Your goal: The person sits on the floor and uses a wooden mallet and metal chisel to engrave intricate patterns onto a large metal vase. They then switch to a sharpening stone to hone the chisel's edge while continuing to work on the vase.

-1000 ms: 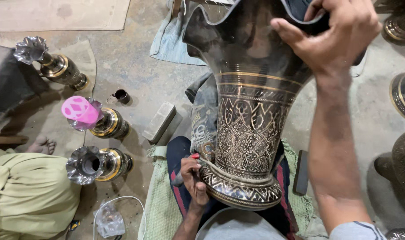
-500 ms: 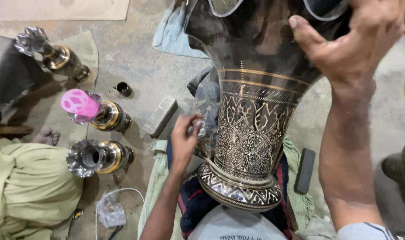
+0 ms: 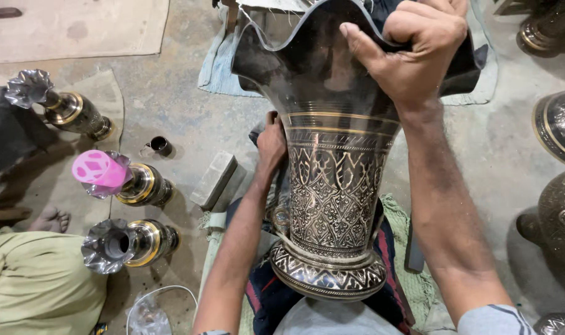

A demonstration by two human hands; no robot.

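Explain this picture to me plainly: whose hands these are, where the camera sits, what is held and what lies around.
The camera sits on a person's head, looking down at their own bare hands. The right hand grips the wavy rim of a big engraved metal vase standing on their lap. The left hand rests against the vase's side. On the floor to the left lie three small vases, one with a pink cap, plus a grey block. Another person's foot shows at far left.

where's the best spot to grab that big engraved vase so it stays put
Likely the flared rim from above, where the right hand pinches the big engraved vase, plus the narrow neck from the left side, where the left hand rests: the wavy lip and waist offer purchase.
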